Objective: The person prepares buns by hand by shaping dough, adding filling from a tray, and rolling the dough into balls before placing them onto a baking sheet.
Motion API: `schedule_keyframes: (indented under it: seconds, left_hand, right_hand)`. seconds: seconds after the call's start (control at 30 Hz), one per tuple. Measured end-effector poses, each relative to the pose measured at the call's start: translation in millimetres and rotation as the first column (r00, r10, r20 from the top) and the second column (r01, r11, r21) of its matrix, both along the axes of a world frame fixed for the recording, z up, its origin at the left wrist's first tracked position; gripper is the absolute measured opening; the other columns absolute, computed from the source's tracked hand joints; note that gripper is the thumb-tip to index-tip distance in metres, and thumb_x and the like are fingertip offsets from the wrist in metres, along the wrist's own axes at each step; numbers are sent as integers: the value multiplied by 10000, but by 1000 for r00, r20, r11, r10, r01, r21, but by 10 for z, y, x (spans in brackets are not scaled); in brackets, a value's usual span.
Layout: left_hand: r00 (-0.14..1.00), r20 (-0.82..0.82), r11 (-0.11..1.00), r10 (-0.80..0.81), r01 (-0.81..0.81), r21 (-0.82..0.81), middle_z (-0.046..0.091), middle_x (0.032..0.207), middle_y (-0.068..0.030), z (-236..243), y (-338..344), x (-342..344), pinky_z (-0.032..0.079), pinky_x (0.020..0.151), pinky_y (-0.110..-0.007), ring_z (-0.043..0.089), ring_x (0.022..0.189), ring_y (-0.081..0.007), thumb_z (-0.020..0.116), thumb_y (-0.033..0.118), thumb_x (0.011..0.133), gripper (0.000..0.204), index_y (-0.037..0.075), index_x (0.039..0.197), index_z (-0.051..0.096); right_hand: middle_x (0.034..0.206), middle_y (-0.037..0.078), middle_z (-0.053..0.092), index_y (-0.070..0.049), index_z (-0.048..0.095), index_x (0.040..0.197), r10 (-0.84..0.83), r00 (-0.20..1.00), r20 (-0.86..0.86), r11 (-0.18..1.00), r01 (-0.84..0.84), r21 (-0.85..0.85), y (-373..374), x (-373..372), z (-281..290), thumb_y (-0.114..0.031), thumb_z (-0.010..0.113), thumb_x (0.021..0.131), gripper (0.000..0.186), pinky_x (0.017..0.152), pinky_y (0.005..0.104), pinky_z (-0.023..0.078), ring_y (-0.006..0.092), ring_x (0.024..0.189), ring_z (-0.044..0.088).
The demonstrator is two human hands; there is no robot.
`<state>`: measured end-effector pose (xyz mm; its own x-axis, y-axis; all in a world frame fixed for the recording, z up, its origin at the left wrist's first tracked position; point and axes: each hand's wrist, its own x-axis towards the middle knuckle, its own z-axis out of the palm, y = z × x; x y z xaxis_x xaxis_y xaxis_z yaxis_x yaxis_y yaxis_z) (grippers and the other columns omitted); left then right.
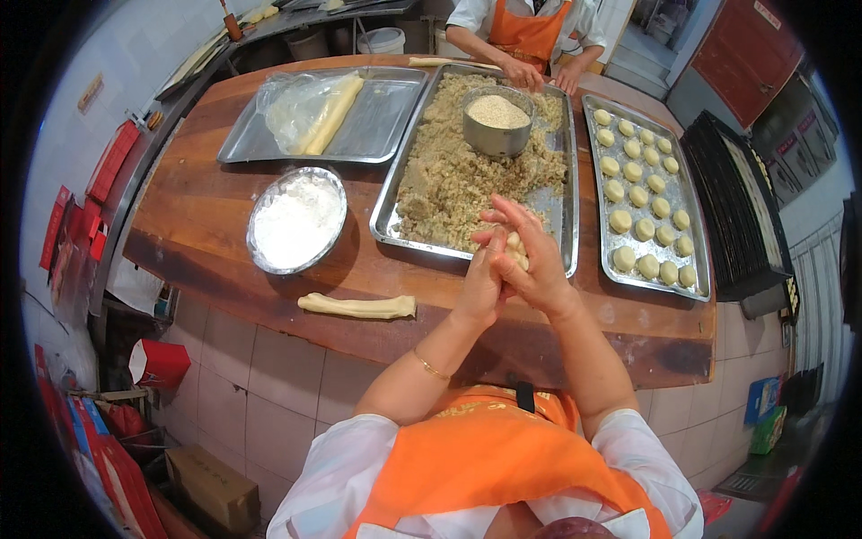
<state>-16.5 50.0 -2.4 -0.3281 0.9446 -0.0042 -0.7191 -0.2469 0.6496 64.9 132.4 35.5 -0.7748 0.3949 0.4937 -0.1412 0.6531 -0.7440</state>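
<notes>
Over the near edge of the tray of crumbly brown filling (431, 193), my two hands are cupped together. A pale, lumpy ball of filling (515, 246) shows between them, mostly covered by fingers and palms. My left hand (483, 283) closes on it from the left, and my right hand (537, 260) wraps it from the right. A round metal bowl of pale seeds or grain (486, 142) stands in the filling. Left of my hands, a strip of dough (357, 306) lies on the wooden table (206, 207).
A metal bowl of white flour (296, 220) stands to the left. Behind it, a tray (382, 117) holds a dough roll (332, 115) partly under plastic (285, 108). At right, a tray (660, 289) carries several dough rounds. Across the table, a co-worker's hands (543, 76) reach the filling tray.
</notes>
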Motion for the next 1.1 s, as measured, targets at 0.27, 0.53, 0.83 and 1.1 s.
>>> schedule_keyframes:
  seconds: [0.27,0.53,0.83,1.1]
  left_hand:
    - [999,-11,999,-51,51,10,581,933,27,157,-230,36,372,533,-187,515,697,-28,438,563,1053,509,106,1251,540]
    - [987,-159,1000,12,-16,-23,581,928,18,39,-205,75,335,519,-176,438,627,-25,429,591,1044,549,104,1289,496]
    - [961,-252,993,-115,119,2,552,840,20,-271,-285,-52,292,482,-187,427,579,-37,416,635,1028,605,91,1281,489]
    - [957,-291,999,16,-7,32,518,785,32,32,-399,71,293,480,-196,438,581,-31,449,677,994,648,83,1244,516]
  right_hand:
    - [1154,148,718,-19,500,1437,-137,951,-279,934,30,-357,-223,-101,69,-457,608,994,632,1112,442,396,271,1187,651]
    - [1207,110,726,-59,766,1041,-17,1000,-12,992,15,-126,-61,97,7,-499,589,988,477,1168,511,311,330,1367,513]
    - [1256,145,697,-65,753,1113,29,999,-20,998,-30,-54,-182,95,65,-609,438,1021,635,1205,522,240,341,1376,499]
    - [1229,109,718,-96,769,1080,-92,977,-192,990,70,-119,-346,14,77,-577,397,1045,609,1213,522,219,323,1390,493]
